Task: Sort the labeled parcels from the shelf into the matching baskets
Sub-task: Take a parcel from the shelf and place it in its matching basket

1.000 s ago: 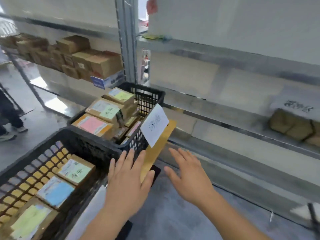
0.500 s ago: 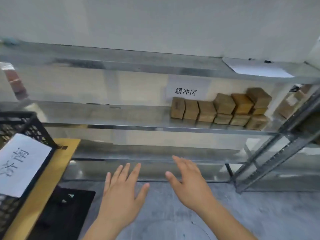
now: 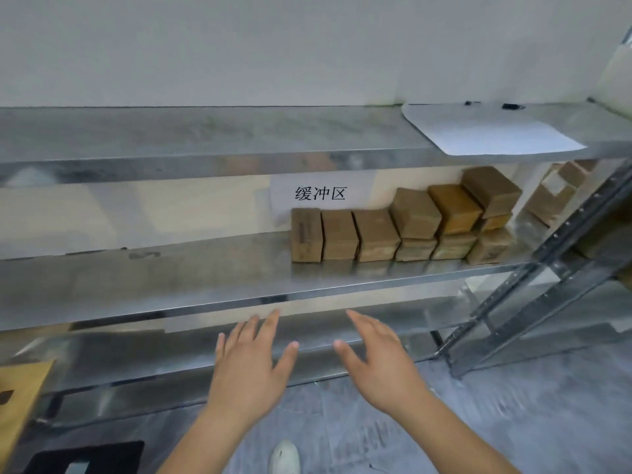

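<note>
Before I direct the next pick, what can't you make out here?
- Parcels, head view: labels not visible; only plain brown sides face the camera.
- Baskets: outside the frame.
- Boxes at right: blurred, partly behind the shelf upright.
- Left hand, right hand: empty, open.

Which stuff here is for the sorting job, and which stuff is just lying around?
For the job:
- brown parcels in a row on the middle shelf
- left hand and right hand, both open and empty

Just lying about:
- white sheet on the top shelf
- paper sign on the wall
</note>
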### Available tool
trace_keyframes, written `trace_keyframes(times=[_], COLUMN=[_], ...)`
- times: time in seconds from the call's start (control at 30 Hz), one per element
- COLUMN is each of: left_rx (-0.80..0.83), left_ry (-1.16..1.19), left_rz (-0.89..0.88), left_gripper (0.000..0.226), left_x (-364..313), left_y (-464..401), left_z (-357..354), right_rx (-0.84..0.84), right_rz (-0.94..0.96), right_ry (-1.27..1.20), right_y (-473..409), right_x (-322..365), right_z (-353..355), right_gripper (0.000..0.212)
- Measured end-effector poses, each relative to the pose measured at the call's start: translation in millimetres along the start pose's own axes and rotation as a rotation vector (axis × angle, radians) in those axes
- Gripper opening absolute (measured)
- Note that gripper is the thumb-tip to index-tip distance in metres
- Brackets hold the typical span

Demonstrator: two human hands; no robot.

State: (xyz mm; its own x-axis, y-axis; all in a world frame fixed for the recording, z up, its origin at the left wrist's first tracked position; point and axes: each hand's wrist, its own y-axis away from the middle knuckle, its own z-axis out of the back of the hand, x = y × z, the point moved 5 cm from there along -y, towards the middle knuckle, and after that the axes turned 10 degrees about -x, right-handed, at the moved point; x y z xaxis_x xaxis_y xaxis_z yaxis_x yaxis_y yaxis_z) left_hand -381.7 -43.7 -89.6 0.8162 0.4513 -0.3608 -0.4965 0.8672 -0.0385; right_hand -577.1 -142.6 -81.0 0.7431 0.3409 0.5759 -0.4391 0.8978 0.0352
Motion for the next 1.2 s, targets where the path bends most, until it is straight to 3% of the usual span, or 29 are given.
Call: trace_keyframes(times=[0.4, 0.53, 0.63, 0.7, 0.8, 0.9, 1.0, 1.07, 1.1, 1.2], left_rx=[-0.043, -0.039, -0.044, -0.051, -0.082, -0.036, -0.121, -0.199, -0.219, -0.257], left_ry=[-0.157, -0.178, -0.205, -0.224, -0.013, 0.077, 0.142, 0.117, 0.131, 0.126], left_rz=[-0.082, -0.034, -0.011, 0.039, 0.127, 0.191, 0.232, 0.300, 0.370, 0.474], left_gripper=[0.077, 0.062, 0.045, 0.035, 0.027, 0.027, 0.031, 0.031, 0.042, 0.065], left_x=[-14.9, -21.7, -27.6, -30.0, -38.5, -42.3, -42.5, -40.6, -39.4, -32.7], left_y=[-244.2, -290.3, -312.7, -320.8, -321.2, -310.8, -285.0, -260.8, -248.1, -212.3], left_z=[-44.5, -68.4, -85.7, -92.9, -98.5, -103.5, -91.3, -74.6, -67.0, -49.4], right_rx=[0.027, -0.058, 0.046, 0.046, 0.007, 0.045, 0.229, 0.117, 0.091, 0.221], right_rz=[-0.009, 0.110, 0.082, 0.115, 0.124, 0.079, 0.153, 0.264, 0.251, 0.270], right_ry=[0.114, 0.162, 0.217, 0.251, 0.103, -0.023, 0.051, -0.016, -0.068, -0.073], right_y=[-230.7, -288.3, -322.3, -336.2, -343.7, -338.8, -318.6, -303.2, -296.8, -276.0], right_x=[12.3, 11.7, 3.1, 0.9, 3.3, 4.6, 13.1, 25.1, 26.7, 45.5], right_z=[-33.2, -46.6, -64.5, -69.8, -74.3, -73.3, -64.8, -52.0, -51.8, -59.6], right_gripper=[0.065, 0.059, 0.054, 0.044, 0.032, 0.037, 0.033, 0.025, 0.023, 0.051])
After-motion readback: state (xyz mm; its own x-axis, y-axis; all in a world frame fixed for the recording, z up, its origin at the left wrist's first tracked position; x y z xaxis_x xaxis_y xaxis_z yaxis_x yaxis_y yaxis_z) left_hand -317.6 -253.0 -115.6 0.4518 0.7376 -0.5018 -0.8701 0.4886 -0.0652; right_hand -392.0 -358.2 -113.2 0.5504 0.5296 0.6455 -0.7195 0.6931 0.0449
